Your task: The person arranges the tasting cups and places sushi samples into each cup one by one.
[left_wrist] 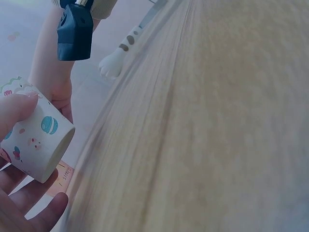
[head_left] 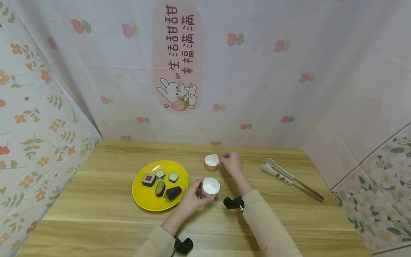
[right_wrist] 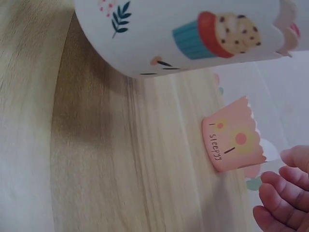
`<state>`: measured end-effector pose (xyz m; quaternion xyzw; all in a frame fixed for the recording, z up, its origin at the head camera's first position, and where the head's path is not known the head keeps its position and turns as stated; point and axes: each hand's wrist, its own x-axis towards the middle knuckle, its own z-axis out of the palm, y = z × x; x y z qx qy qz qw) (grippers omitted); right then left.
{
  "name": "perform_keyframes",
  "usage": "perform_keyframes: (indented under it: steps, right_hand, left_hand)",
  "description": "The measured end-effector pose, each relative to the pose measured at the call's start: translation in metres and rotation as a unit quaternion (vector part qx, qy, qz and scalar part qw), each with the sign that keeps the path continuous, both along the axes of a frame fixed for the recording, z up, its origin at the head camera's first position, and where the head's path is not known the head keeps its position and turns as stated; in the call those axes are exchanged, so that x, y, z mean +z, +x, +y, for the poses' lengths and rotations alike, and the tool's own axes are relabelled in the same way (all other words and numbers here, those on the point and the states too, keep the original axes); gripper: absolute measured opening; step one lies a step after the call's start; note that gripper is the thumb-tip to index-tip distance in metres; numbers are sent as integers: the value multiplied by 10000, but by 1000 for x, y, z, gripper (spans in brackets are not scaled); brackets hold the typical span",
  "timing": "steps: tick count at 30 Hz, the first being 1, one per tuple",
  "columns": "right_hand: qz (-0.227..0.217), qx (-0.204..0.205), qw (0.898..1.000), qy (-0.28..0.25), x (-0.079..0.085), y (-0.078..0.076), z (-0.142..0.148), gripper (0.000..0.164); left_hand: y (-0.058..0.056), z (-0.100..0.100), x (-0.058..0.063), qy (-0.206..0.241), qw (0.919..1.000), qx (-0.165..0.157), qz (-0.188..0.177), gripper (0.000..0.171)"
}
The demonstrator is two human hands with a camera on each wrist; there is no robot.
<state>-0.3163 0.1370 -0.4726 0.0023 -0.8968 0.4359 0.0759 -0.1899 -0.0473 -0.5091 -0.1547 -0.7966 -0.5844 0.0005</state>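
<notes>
nearest, the left hand holds the white cup, where a light grip should spare its thin wall. just beyond, the right hand pinches the pink cup, upright on the surface, by its rim; a steady touch should avoid tipping it.

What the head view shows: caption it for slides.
Left hand grips a white cup, right hand at an orange cup's rim, near a yellow plate of sushi.
</notes>
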Motion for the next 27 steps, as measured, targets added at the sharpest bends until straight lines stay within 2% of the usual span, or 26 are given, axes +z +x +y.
perform_keyframes:
  steps: [13, 22, 27]
  right_hand:
    - [-123, 160, 9997, -133, 12, 8, 6, 18]
    - [-247, 673, 9974, -20, 29, 23, 5, 17]
    - [-173, 1064, 9942, 6, 41, 36, 1, 14]
  left_hand:
    - [0, 1, 1, -1, 9999, 2, -138, 69]
    - [1, 1, 2, -4, 9998, 0, -203, 71]
    - [1, 0, 2, -6, 9998, -8, -207, 70]
